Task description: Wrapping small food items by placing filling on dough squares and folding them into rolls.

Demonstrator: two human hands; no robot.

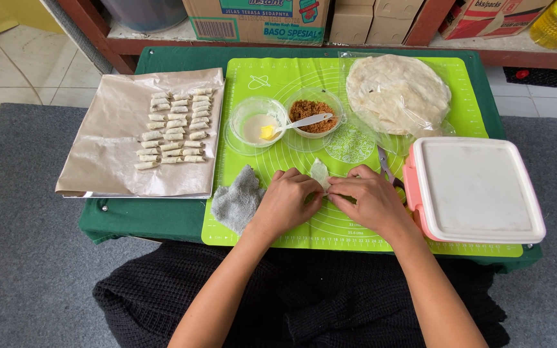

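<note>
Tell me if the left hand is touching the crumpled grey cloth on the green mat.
Apart. The head view shows green mat between the left hand and the crumpled grey cloth.

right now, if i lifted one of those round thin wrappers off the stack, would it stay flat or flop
Probably flop: the wrapper stack looks paper-thin, with wrinkled, folded edges. Likely light and easy to tear, as the small piece between the left hand and right hand bends readily.

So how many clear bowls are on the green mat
2. One clear bowl of pale liquid sits left on the green mat; the other bowl, of brown filling, is right beside it. Nothing seems to hide another.
</note>
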